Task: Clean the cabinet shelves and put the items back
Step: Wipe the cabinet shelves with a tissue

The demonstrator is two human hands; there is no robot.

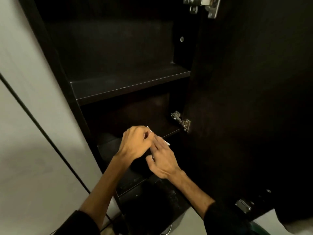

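A dark cabinet stands open, with a bare upper shelf (128,83) and a lower shelf (171,130) behind my hands. My left hand (135,141) has its fingers curled, pinching a small white piece of paper or tissue (166,142) of which only edges show. My right hand (160,158) lies just right of it with fingers fairly straight over the same white piece. Both hands hover in front of the lower shelf opening. Most of the white piece is hidden by the hands.
The open cabinet door (245,107) fills the right side, with metal hinges (182,121) on its inner edge. A pale wall (33,116) with a black cable (42,129) lies to the left. The bottom shelf (132,182) looks dusty.
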